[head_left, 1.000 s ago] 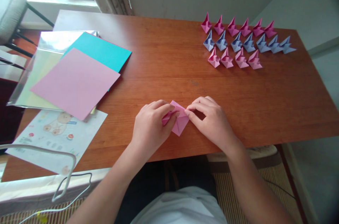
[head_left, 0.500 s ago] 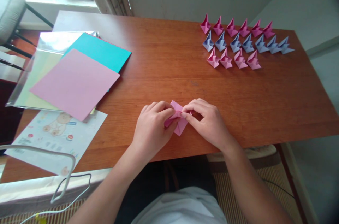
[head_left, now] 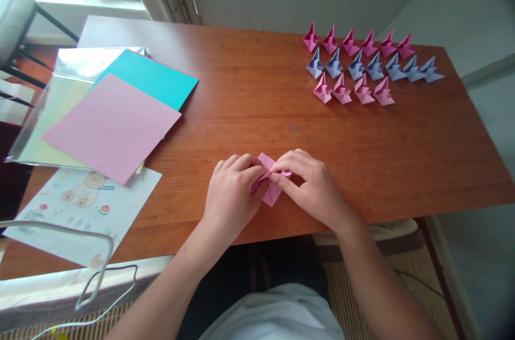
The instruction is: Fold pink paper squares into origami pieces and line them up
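A small pink piece of folded origami paper (head_left: pixel 272 194) is between my hands near the front edge of the table. My left hand (head_left: pixel 235 184) grips its left side, thumb and fingers closed on it. From the right, my right hand (head_left: pixel 308 182) pinches the middle of the paper, thumb and index finger pressed together close to the left fingertips. My fingers cover much of the paper's centre; one corner points away from me and one toward me.
Folded paper shapes stand in rows at the back right: dark pink (head_left: pixel 350 43), bluish-purple (head_left: pixel 355 65) and light pink (head_left: pixel 341 89). On the left lie a pink sheet (head_left: pixel 112 125), a turquoise sheet (head_left: pixel 161 80), a clear packet (head_left: pixel 26 131) and a bear-printed sheet (head_left: pixel 120 216).
My right hand has shifted slightly left, its pinching fingertips now nearer my left fingers. A bit of the paper's right side shows beyond them. My left hand has hardly moved.
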`<state>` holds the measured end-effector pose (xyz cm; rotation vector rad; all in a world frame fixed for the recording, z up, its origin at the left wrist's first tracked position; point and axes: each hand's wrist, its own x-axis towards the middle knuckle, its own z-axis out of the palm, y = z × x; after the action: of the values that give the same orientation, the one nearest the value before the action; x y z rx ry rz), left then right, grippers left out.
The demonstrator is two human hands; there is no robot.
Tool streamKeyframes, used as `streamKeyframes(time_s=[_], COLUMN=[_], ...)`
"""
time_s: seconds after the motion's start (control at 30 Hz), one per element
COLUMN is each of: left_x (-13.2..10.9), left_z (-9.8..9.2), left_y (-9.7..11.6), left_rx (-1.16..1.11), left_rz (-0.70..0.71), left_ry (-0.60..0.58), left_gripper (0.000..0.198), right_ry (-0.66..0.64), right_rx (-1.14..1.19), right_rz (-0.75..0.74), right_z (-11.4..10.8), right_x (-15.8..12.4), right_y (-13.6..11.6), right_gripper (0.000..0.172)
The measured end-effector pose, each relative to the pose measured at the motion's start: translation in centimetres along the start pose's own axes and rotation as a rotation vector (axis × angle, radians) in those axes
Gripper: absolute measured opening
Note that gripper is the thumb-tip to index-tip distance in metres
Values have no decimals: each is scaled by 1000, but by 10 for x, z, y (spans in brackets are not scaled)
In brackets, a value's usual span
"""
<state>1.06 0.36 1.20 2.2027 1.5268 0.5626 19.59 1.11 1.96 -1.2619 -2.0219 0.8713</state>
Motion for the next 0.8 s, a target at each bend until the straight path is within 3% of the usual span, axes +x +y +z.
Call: streamKeyframes(time_s=[0.47,0.8], left_x=[-8,-22], left_z=[-4,0], left_y=[-4,-12], left_rx=[-113,-83], left_rz=[39,172], left_ry=[10,66], left_gripper=[13,12], right_ry=[-113,-118], right_rx=[30,-141], right_rz=[-3,-174], right_z=[-10,-7], right_x=[1,-21], right_y=[-1,3], right_gripper=[10,13])
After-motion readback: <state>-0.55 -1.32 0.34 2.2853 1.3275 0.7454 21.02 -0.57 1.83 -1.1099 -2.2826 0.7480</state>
